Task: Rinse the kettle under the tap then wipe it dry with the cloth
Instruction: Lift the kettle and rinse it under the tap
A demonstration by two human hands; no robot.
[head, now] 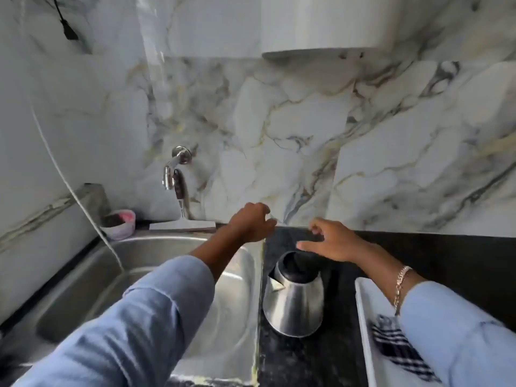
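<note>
A steel kettle [294, 300] with a black lid stands on the black counter just right of the sink. Just above its lid hovers my right hand [332, 241], fingers spread and holding nothing. My left hand [252, 223] reaches over the sink's far right corner near the wall, fingers loosely curled and empty. The chrome tap [174, 170] sticks out of the marble wall at the left behind the sink; no water shows. A dark checked cloth [396, 344] lies in a white tray at the right, partly under my right sleeve.
The steel sink [117, 275] fills the lower left, with a white cord [69, 188] hanging into it. A pink and white tub [120, 223] and a flat white bar sit on the back ledge. The white tray [363, 303] lies at the right. A white cabinet hangs overhead.
</note>
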